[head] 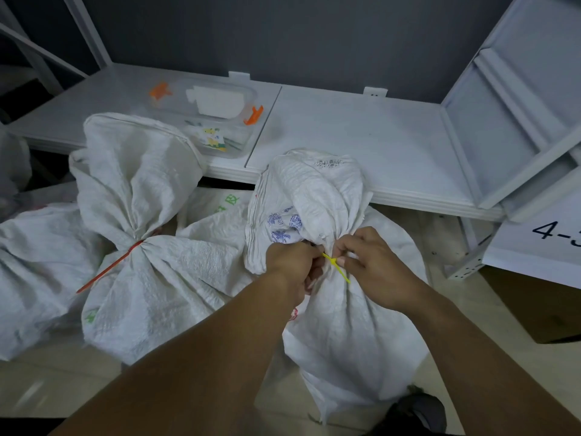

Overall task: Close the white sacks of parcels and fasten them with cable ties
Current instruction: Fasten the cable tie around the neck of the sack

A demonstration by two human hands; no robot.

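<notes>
head view: left fingers (pixel 307 269) clutch sack neck (pixel 327 236), right fingers (pixel 343 248) pinch yellow cable tie (pixel 339 269).

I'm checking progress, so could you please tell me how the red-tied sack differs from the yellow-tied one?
The red-tied sack is untouched, its red cable tie cinched; the yellow-tied sack has the left hand gripping its neck and the right hand pinching the yellow cable tie. The red-tied sack shows green print, the yellow-tied sack blue. Both are white, necks gathered.
</notes>
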